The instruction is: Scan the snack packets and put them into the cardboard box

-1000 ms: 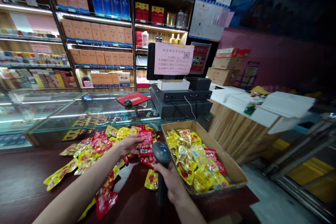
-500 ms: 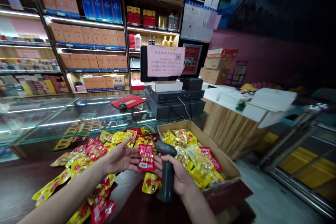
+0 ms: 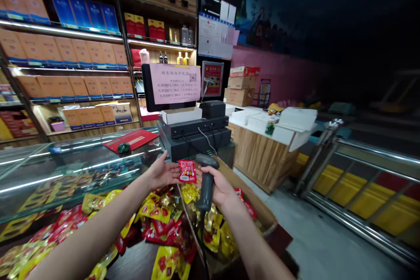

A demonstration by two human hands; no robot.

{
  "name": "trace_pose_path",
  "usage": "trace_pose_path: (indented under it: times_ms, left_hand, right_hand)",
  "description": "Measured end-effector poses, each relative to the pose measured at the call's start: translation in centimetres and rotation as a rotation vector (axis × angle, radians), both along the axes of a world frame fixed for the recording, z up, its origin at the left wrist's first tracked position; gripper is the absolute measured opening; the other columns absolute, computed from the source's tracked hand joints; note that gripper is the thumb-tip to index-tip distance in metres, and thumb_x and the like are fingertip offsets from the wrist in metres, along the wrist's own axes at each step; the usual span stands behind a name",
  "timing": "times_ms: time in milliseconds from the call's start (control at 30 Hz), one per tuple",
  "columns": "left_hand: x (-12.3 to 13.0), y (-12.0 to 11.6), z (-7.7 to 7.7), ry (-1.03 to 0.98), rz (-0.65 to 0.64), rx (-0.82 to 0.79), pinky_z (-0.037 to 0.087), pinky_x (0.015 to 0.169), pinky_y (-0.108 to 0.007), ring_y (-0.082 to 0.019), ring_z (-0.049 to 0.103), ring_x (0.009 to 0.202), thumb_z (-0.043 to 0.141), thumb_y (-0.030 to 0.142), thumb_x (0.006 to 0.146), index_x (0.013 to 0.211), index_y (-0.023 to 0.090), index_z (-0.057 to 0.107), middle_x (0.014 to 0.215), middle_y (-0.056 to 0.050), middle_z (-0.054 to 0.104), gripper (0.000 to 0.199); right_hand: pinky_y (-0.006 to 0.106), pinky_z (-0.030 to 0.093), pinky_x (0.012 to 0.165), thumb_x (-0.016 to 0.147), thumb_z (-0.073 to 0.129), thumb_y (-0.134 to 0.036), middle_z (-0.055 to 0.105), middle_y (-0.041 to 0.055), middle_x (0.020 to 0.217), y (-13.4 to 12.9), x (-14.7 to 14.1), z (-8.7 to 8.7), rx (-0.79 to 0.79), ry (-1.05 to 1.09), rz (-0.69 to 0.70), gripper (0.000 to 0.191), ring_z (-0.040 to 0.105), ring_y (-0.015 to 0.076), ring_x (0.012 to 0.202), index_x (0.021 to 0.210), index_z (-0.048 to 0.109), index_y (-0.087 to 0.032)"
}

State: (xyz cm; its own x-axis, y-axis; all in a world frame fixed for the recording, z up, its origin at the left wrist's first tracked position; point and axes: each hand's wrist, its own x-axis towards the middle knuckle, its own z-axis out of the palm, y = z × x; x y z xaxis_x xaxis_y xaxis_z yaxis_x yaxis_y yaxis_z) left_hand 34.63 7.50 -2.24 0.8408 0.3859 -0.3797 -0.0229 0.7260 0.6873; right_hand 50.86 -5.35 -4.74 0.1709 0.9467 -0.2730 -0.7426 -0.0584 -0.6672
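My left hand is stretched forward, palm turned up, thumb and fingers spread. Its fingertips meet the left edge of a small red snack packet, whose white barcode patch faces me. Around the handle of a dark grey barcode scanner my right hand is closed, and some of its fingers reach behind the packet's right side. The scanner's head is beside the packet, and its cable hangs down. Below both hands is an open cardboard box holding yellow and red packets, partly hidden by my right arm.
A pile of yellow and red snack packets covers the counter on the left. Behind are a glass display case, a red mat with a mouse, and a monitor bearing a pink paper sign. A metal railing stands on the right.
The view has turned right and come nearer the box. Both hands, the red packet and the scanner have moved forward, from over the counter to over the box.
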Motion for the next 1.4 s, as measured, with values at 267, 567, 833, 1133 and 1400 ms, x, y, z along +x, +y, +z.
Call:
trace_pose_path:
  times_ms: [267, 567, 833, 1133, 1400]
  left_hand:
    - [1.2, 1.8, -1.1, 0.136, 0.099, 0.033, 0.042, 0.086, -0.055, -0.036, 0.053, 0.107, 0.037, 0.067, 0.078, 0.125, 0.008, 0.041, 0.118, -0.025, 0.053, 0.076]
    - [-4.0, 0.3, -1.0, 0.095, 0.132, 0.024, 0.042, 0.086, -0.053, -0.034, 0.057, 0.1, 0.039, 0.067, 0.077, 0.118, 0.007, 0.048, 0.107, -0.02, 0.06, 0.073]
    - [-13.2, -4.3, -3.1, 0.003, 0.341, 0.037, 0.042, 0.092, -0.043, -0.029, 0.058, 0.104, 0.039, 0.062, 0.081, 0.117, 0.009, 0.054, 0.119, -0.02, 0.058, 0.066]
    - [-19.1, -7.3, -7.0, 0.071, 0.81, 0.111, 0.04, 0.099, -0.036, -0.026, 0.045, 0.123, 0.035, 0.056, 0.087, 0.128, 0.01, 0.047, 0.134, -0.017, 0.047, 0.062]
    - [-19.4, -5.0, -8.3, 0.13, 1.037, 0.116, 0.047, 0.094, -0.036, -0.026, 0.038, 0.128, 0.037, 0.052, 0.088, 0.134, 0.018, 0.04, 0.147, -0.013, 0.027, 0.057]
  right_hand:
    - [0.026, 0.049, 0.065, 0.069, 0.063, -0.018, 0.067, 0.0026, 0.082, 1.6, 1.6, -0.8, -0.094, 0.028, -0.04, 0.015, 0.062, 0.0134, 0.072, 0.083, 0.061, -0.016]
    - [0.03, 0.05, 0.079, 0.07, 0.06, -0.016, 0.065, 0.0063, 0.104, 0.0, -2.1, 0.8, -0.092, 0.052, 0.034, 0.014, 0.061, 0.0173, 0.098, 0.084, 0.061, -0.016]
    - [0.029, 0.047, 0.087, 0.064, 0.063, -0.014, 0.068, 0.0085, 0.102, -2.5, -10.1, -1.6, -0.087, 0.141, 0.218, 0.019, 0.06, 0.0201, 0.105, 0.083, 0.063, -0.014]
    - [0.032, 0.041, 0.094, 0.061, 0.066, -0.017, 0.066, 0.009, 0.102, -1.2, -15.7, -5.4, -0.116, 0.078, 0.315, 0.028, 0.056, 0.0209, 0.109, 0.089, 0.065, -0.013]
    - [0.024, 0.043, 0.076, 0.057, 0.071, -0.02, 0.065, 0.0002, 0.075, 4.9, -17.7, -4.5, -0.007, -0.24, 0.209, 0.021, 0.059, 0.0128, 0.076, 0.078, 0.065, -0.016]
